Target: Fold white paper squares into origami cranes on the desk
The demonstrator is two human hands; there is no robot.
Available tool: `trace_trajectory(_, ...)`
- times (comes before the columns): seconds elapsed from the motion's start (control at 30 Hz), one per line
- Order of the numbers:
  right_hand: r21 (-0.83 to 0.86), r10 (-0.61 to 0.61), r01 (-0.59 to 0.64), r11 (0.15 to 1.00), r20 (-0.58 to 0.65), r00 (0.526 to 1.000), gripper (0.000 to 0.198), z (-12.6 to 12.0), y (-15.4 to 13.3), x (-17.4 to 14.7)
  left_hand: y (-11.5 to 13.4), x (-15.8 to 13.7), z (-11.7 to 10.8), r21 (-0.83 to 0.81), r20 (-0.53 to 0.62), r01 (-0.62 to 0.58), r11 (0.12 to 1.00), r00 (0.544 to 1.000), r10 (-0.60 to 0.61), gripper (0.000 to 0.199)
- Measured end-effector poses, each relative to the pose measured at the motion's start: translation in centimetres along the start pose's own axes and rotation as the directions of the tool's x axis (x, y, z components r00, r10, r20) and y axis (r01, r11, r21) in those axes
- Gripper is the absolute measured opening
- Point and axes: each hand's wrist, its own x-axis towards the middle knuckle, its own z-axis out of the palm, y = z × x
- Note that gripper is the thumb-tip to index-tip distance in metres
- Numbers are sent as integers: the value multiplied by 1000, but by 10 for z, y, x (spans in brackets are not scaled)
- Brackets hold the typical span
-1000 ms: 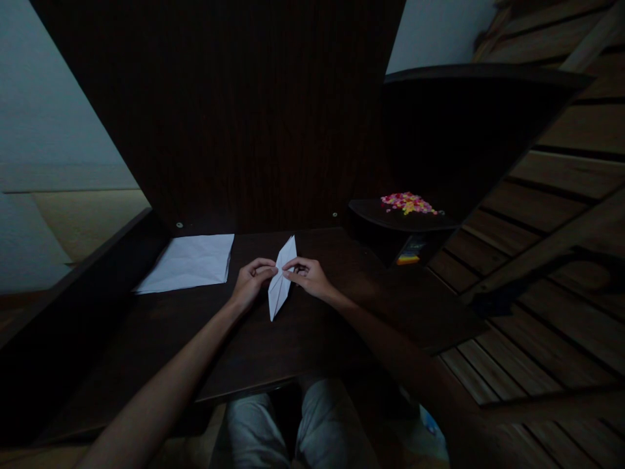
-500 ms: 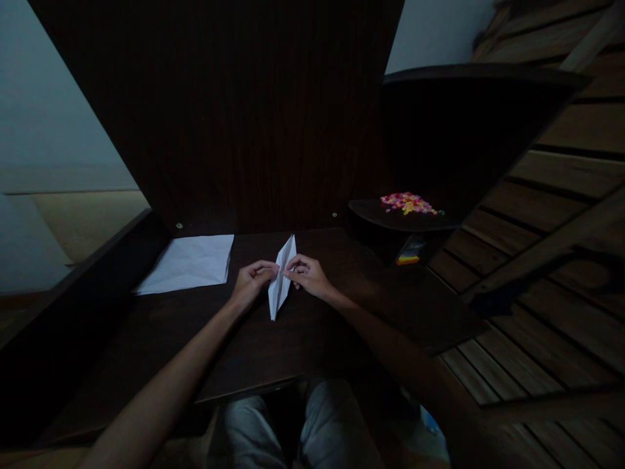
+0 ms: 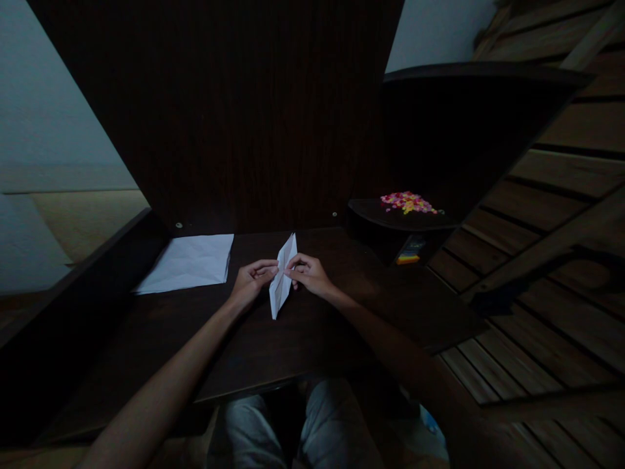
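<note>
While left hand (image 3: 250,280) pinches folded paper (image 3: 279,299) on nine o'clock side, right hand (image 3: 310,275) pinches three o'clock side, both grips closed; paper over dark desk (image 3: 312,345), white sheets (image 3: 190,262) toward nine.

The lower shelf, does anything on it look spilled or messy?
Maybe: the small colorful pieces lie in a loose heap right on the lower shelf, with no dish visible, so they look spilled, but could be there on purpose.

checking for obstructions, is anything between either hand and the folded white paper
Nothing visible: the left hand and right hand both hold the folded white paper near its middle. White sheets lie apart, to the left.
</note>
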Motion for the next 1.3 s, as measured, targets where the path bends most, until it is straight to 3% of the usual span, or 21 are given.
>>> trace_trajectory(0.47,41,17,-18,999,18,1000,29,0,-3,0,-5,1,-3,-101,86,22,995,996,-14,66)
trace_trajectory(0.87,97,53,-55,994,25,998,32,-1,-1,-1,-1,-1,-1,-119,103,37,992,994,-25,61)
trace_trajectory(1.0,79,66,-69,994,34,997,33,1,-1,-1,4,-2,0,-55,54,26,998,998,-23,50)
trace_trajectory(1.3,23,76,-76,997,-13,997,35,4,-3,-1,1,-1,0,170,-12,-136,976,990,140,32)
